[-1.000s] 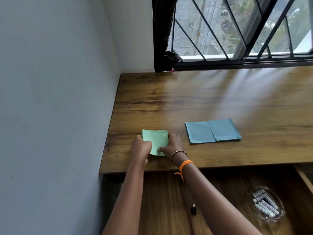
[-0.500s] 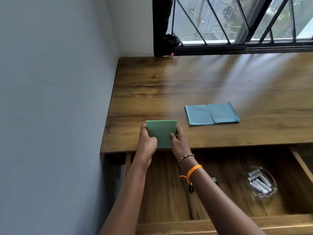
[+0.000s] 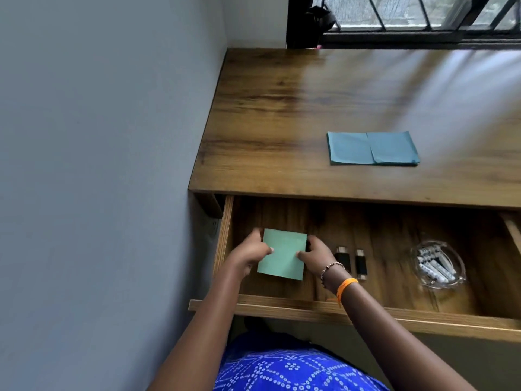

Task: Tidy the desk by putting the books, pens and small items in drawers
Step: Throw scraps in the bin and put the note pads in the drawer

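green pad point(image 3: 283, 254) moved from desktop point(image 3: 282, 122) down into drawer point(image 3: 282, 304)

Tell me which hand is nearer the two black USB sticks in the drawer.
Right. The right hand grips the green pad's right edge, just left of the USB sticks; the left hand grips the pad's far side.

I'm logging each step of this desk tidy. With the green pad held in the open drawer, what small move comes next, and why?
Probably lower the green pad onto the drawer floor and let go. Both the left hand and right hand hold its edges in the drawer's left end, beside two small black items.
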